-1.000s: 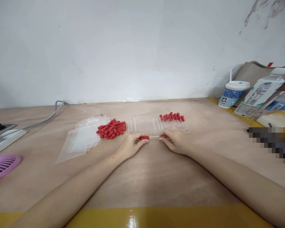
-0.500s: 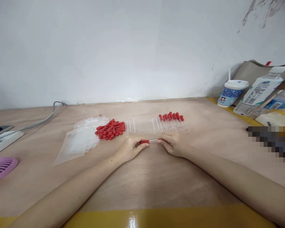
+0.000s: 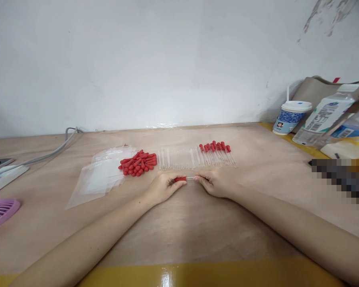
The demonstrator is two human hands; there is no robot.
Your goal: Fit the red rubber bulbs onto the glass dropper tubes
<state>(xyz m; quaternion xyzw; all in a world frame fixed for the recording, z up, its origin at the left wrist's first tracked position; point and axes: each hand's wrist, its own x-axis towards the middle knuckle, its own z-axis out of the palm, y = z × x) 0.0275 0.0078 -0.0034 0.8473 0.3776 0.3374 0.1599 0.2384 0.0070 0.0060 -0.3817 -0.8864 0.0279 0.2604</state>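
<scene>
The left fingers (image 3: 179,184) grip a red bulb (image 3: 180,179), hiding part of it; the right fingers (image 3: 205,174) pinch a clear tube (image 3: 189,178), covering its far end. Whether tube and bulb join is hard to make out. Beyond the fingers, single pieces in the row of clear tubes (image 3: 179,159) blur together. Compared with half a second ago, the right fingers are nearer the bulb, leaving less tube showing between the hands.
</scene>
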